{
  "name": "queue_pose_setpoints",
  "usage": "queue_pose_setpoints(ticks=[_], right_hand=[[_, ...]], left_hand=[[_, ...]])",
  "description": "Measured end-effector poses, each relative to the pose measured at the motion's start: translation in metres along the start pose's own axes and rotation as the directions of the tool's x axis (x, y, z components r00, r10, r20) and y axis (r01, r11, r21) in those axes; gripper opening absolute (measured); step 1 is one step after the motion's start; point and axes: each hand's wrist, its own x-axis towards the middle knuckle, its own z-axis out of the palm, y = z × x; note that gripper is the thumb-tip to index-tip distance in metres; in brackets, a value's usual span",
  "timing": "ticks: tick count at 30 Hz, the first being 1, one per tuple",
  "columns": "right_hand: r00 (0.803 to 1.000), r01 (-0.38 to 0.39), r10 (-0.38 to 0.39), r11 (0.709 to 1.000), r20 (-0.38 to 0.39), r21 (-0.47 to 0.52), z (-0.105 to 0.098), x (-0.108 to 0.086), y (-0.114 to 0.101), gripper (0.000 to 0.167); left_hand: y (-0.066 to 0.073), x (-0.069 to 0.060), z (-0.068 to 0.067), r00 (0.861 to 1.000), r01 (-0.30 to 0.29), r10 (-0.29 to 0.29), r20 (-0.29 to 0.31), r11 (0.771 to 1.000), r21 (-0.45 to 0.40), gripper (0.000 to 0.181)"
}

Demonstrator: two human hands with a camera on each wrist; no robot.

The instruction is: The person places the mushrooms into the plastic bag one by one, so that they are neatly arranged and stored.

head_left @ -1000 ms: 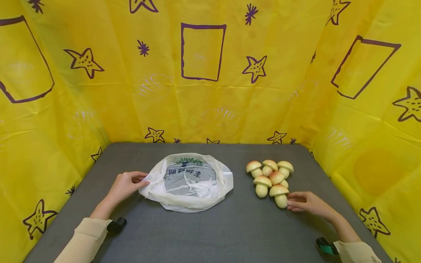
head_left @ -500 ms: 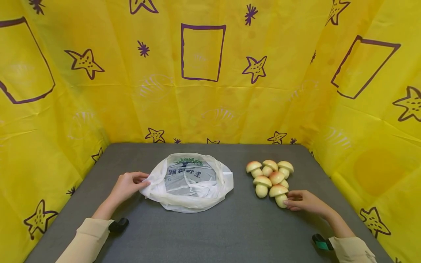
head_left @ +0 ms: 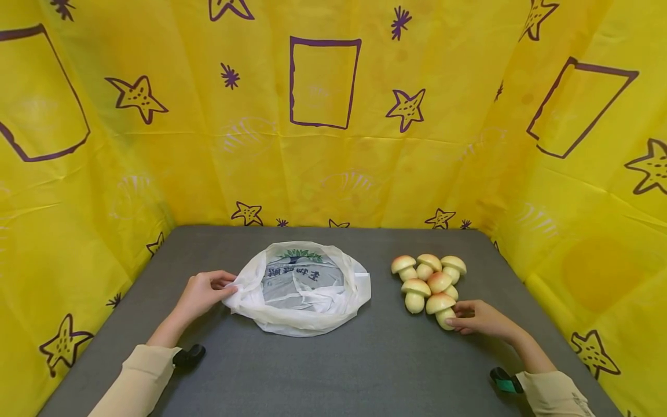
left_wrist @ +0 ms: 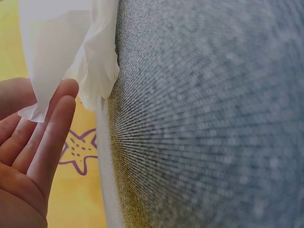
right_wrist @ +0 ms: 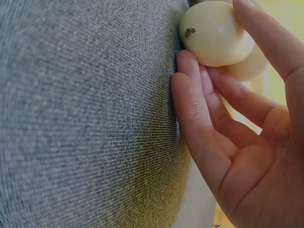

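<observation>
A white plastic bag (head_left: 318, 321) with a green plant print and dark lettering lies on the grey table, its mouth spread wide. My left hand (head_left: 200, 294) pinches the bag's left rim; in the left wrist view a corner of the film (left_wrist: 45, 102) passes between thumb and fingers. To the right, several toy mushrooms (head_left: 415, 301) with cream stems and reddish-tipped caps lie in a cluster. The nearest mushroom (head_left: 441, 303) has its stem between the thumb and fingers of my right hand (head_left: 482, 319). The right wrist view shows that stem's round end (right_wrist: 216, 35) close up, still low at the table.
The grey table (head_left: 333, 370) is bordered at the back and both sides by yellow cloth (head_left: 333, 174) printed with purple stars and frames. A stretch of tabletop lies between bag and mushrooms. Each wrist carries a dark strap (head_left: 505, 380).
My right hand has moved slightly left, its fingers coming further around the nearest mushroom's stem. The left hand keeps its pinch on the bag's rim. The view has shifted a little.
</observation>
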Motion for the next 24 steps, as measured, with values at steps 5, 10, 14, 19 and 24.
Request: queue_pose_setpoints(ticks=[5,10,14,19,24], right_hand=[[1.000,0.022,-0.022,1.000,0.006,-0.012,0.000,0.000,0.000,0.044],[1.000,0.027,-0.026,0.999,0.014,-0.025,0.000,0.000,0.001,0.038],[1.000,0.013,-0.012,1.000,0.013,-0.016,-0.001,-0.001,0.001,0.038],[1.000,-0.005,0.005,1.000,0.019,0.007,0.000,-0.002,-0.005,0.041],[0.999,-0.030,0.030,0.999,0.015,0.021,-0.001,-0.005,-0.013,0.049]], left_hand=[[0.000,0.000,0.000,1.000,-0.001,0.001,-0.005,1.000,0.001,0.025],[0.002,0.000,-0.001,1.000,0.004,-0.004,0.000,1.000,-0.008,0.024],[0.003,0.000,-0.001,1.000,0.006,-0.006,0.006,1.000,-0.015,0.025],[0.002,0.000,-0.001,1.000,0.007,-0.007,0.003,1.000,-0.024,0.026],[0.001,0.000,-0.001,1.000,0.013,-0.013,0.002,0.999,-0.038,0.026]])
